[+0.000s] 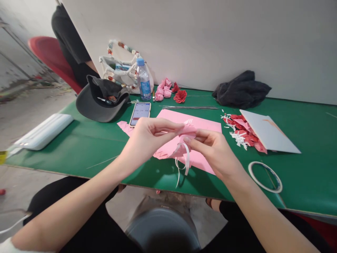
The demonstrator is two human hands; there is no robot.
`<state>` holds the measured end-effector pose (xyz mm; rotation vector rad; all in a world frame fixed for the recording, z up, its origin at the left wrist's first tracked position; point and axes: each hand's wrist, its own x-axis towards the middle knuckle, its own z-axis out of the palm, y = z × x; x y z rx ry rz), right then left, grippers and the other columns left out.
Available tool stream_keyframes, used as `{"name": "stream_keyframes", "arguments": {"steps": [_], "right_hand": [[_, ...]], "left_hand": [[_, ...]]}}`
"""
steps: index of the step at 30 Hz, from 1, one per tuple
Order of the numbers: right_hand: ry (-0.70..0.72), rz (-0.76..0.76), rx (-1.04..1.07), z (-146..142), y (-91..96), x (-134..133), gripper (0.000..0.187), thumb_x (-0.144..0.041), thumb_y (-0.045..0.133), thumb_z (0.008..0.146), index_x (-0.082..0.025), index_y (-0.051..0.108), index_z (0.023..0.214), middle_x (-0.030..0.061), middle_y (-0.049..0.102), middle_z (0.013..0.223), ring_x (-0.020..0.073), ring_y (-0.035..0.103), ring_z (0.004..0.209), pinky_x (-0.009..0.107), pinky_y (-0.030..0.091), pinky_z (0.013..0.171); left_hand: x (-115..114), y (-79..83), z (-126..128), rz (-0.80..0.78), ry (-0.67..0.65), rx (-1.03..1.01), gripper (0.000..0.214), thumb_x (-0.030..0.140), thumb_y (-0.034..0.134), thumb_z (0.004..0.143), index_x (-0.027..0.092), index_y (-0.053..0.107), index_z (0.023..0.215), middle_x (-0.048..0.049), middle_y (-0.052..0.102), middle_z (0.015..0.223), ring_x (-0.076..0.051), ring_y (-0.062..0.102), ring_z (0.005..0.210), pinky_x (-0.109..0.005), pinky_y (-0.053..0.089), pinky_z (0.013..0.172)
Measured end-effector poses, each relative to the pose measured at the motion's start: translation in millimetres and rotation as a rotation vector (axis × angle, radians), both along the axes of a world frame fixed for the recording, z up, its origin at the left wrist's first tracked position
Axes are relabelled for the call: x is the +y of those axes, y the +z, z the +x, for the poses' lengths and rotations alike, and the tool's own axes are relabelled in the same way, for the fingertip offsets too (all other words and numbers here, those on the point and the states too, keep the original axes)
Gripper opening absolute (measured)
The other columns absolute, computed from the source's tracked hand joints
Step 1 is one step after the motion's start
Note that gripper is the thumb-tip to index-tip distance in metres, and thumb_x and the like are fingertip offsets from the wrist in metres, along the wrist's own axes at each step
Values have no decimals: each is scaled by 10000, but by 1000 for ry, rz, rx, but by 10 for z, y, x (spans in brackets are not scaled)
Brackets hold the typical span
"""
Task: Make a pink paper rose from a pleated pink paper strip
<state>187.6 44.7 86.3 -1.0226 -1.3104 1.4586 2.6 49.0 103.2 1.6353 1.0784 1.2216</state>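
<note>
My left hand (147, 137) and my right hand (213, 147) meet above the near edge of the green table (79, 144). Both pinch a small pink paper piece (184, 135) between fingertips. A thin white strip (186, 161) curls down from that piece. Under the hands lies a large pink paper sheet (195, 123), with a jagged cut pink scrap by its near side. Finished pink paper flowers (163, 90) and a red paper rose (180, 96) sit at the back of the table.
A phone (140, 113) showing a timer lies left of the sheet, beside a dark cap (97, 102), a water bottle (143, 80) and a white bag. Paper scraps (240, 130), a white card, a tape ring (265, 176), dark cloth (240, 89) and thin wires are right. A person sits back left.
</note>
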Motion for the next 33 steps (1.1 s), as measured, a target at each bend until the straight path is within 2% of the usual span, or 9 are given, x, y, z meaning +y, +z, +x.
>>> {"name": "stream_keyframes", "arguments": {"steps": [5, 12, 18, 20, 24, 26, 28, 31, 33], "right_hand": [[25, -55, 74, 15, -36, 16, 259, -379, 805, 762, -199, 780, 947, 45, 775, 920, 173, 714, 840, 314, 580, 820], [16, -89, 61, 25, -65, 51, 309, -474, 748, 807, -179, 787, 889, 46, 732, 752, 173, 706, 702, 322, 597, 737], [13, -59, 80, 21, -96, 53, 297, -468, 724, 834, -180, 780, 881, 40, 734, 769, 173, 712, 702, 311, 603, 708], [1, -1, 46, 6, -71, 23, 278, -449, 723, 840, -178, 776, 861, 34, 733, 750, 174, 716, 714, 301, 600, 714], [-32, 171, -50, -27, -1, -35, 200, -374, 711, 865, -184, 769, 863, 39, 767, 845, 177, 734, 826, 278, 583, 798], [-32, 185, -77, -35, 9, -43, 186, -360, 704, 871, -182, 759, 867, 45, 775, 886, 183, 739, 844, 286, 585, 806], [-50, 147, -62, -32, -6, -35, 178, -358, 742, 836, -189, 723, 888, 42, 777, 903, 193, 743, 847, 302, 590, 793], [-109, 70, -13, -18, -51, -18, 349, -377, 815, 761, -239, 591, 992, 7, 774, 868, 205, 746, 824, 342, 591, 777], [-155, 81, -31, -16, -75, -16, 385, -436, 794, 772, -258, 520, 977, -6, 760, 841, 205, 739, 830, 374, 581, 809]], "left_hand": [[-4, 0, -9, 96, -38, 86, 107, 272, 756, 826, 258, 815, 914, -37, 779, 965, -200, 712, 902, -287, 593, 787], [29, -65, 4, 245, -121, 209, 140, 227, 673, 885, 258, 809, 877, -51, 746, 956, -190, 685, 894, -287, 555, 757], [69, -31, 0, 67, -178, 72, 79, 185, 686, 878, 200, 699, 954, -16, 706, 934, -160, 690, 924, -273, 566, 834], [77, -13, -10, -17, -171, 0, 183, 224, 748, 836, 190, 669, 997, -16, 704, 959, -171, 699, 924, -276, 578, 825], [78, 15, -28, -178, -298, 30, 227, 295, 726, 864, 197, 736, 1068, -37, 746, 1012, -186, 708, 939, -254, 570, 804], [74, 27, -26, -202, -336, 40, 220, 314, 710, 878, 220, 768, 1069, -26, 765, 966, -187, 710, 926, -242, 564, 785], [69, 36, -21, -198, -295, 37, 230, 320, 744, 848, 233, 787, 1056, -16, 774, 929, -185, 713, 882, -235, 567, 752], [64, 40, -24, -196, -225, 46, 239, 312, 781, 808, 233, 802, 1033, -11, 778, 879, -185, 717, 824, -234, 580, 717], [64, 40, -37, -183, -186, 21, 245, 303, 787, 802, 243, 800, 1039, -8, 784, 877, -194, 727, 845, -240, 591, 733]]}}
